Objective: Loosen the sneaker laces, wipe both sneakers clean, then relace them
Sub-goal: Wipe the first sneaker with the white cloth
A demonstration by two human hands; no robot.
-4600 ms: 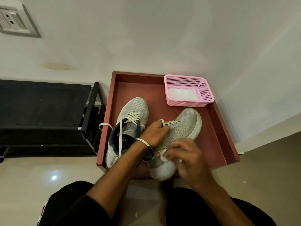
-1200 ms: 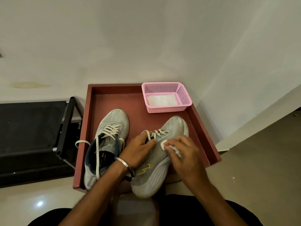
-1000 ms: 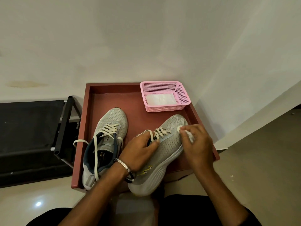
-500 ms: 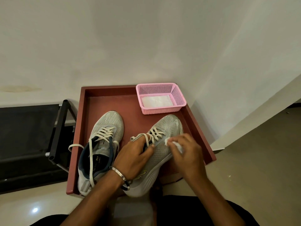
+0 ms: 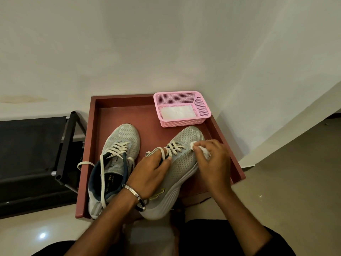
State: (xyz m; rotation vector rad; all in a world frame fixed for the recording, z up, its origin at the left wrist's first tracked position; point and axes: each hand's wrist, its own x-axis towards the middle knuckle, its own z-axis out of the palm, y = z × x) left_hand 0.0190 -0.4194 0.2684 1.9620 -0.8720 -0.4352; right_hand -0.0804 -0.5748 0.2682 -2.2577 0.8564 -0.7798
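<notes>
A: Which step is in hand?

B: The wiping, I judge. The right hand (image 5: 212, 159) pinches a small crumpled white wipe (image 5: 200, 151) in its grip and presses it on the toe side of the grey mesh sneaker on the right (image 5: 181, 163), just right of its cream laces (image 5: 172, 147).

A: And the other hand?

B: The left hand (image 5: 151, 172) steadies that sneaker, grip curled over the tongue, with a loop of lace running over the fingers. The shoe lies tilted, its pale sole toward the right, heel hanging over the near edge of the shallow red-brown wooden tray (image 5: 118, 115).

A: The second shoe?

B: The matching grey mesh sneaker with the dark blue lining (image 5: 118, 154) sits flat at the left of the tray, laces slack, one end trailing over the left rim. I cannot tell whether it has been wiped.

A: What does the next move call for?

B: Probably carrying the wipe along the sole edge toward the heel, turning the shoe as needed. Relacing is not yet begun.

A: Anything hard to make out?

B: The far-right pink perforated plastic basket (image 5: 181, 121) holds something flat and white, likely more wipes. The right sneaker's heel and opening are hidden under the left wrist, and most of the wipe is buried in the fingers
</notes>
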